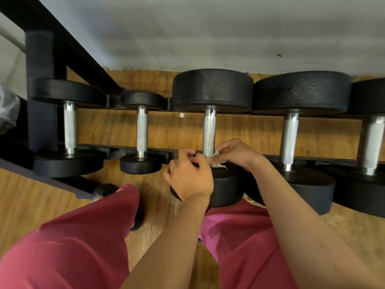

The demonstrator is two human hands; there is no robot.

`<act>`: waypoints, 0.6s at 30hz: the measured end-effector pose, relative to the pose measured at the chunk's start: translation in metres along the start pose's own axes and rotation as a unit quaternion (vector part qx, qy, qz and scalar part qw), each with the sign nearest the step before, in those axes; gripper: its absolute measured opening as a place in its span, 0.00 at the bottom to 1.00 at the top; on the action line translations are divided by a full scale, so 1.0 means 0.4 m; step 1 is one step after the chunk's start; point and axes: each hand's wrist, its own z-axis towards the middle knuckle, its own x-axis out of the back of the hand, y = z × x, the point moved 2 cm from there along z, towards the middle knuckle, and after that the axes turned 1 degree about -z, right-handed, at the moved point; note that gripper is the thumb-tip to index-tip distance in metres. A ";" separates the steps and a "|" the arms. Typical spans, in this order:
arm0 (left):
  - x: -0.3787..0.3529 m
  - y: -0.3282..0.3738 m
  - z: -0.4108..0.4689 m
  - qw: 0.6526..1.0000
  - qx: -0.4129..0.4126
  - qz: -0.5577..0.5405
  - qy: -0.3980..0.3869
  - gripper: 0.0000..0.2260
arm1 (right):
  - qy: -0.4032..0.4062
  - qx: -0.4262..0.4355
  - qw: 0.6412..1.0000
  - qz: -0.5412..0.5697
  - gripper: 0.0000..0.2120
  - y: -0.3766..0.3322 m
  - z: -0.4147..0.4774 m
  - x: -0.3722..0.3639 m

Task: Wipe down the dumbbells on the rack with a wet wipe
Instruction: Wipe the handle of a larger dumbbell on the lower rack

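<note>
Pink trousers (73, 236); R grip (235, 155) pinches wipe (215, 161) at dumbbell handle (209, 132); L grip (189, 178) curled, unclear.

Wood floor (239, 130) under the grip, grey wall (208, 28) beyond it, 1 small white scrap (181, 115) just beyond-left, pink trousers (83, 247) nearer, clear plastic (8, 109) far left.

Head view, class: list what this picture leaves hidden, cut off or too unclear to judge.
Head view only:
The wet wipe: partly hidden inside the grip of the right hand.
The left hand: its knuckles hide whether it holds the wipe.
The middle dumbbell: near head partly covered by both hands.
The rightmost dumbbell: cut off by the right edge.
The crumpled plastic: blurred, cut by the left edge.
</note>
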 end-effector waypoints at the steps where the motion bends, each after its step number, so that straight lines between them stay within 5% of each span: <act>1: 0.001 0.002 0.000 1.000 0.000 -0.001 -0.001 0.09 | 0.005 0.003 1.000 0.000 0.11 -0.002 -0.001 0.003; 7: 0.006 0.006 0.000 1.000 0.010 0.002 -0.017 0.04 | 0.096 -0.002 0.992 0.086 0.08 -0.027 -0.007 0.029; 12: 0.013 -0.026 0.018 0.987 0.088 -0.131 -0.034 0.09 | 0.087 -0.028 0.986 0.137 0.22 -0.022 -0.005 0.002; 18: 0.026 -0.024 0.014 0.992 0.059 -0.089 -0.066 0.05 | 0.100 -0.001 0.988 0.114 0.13 0.000 -0.008 -0.004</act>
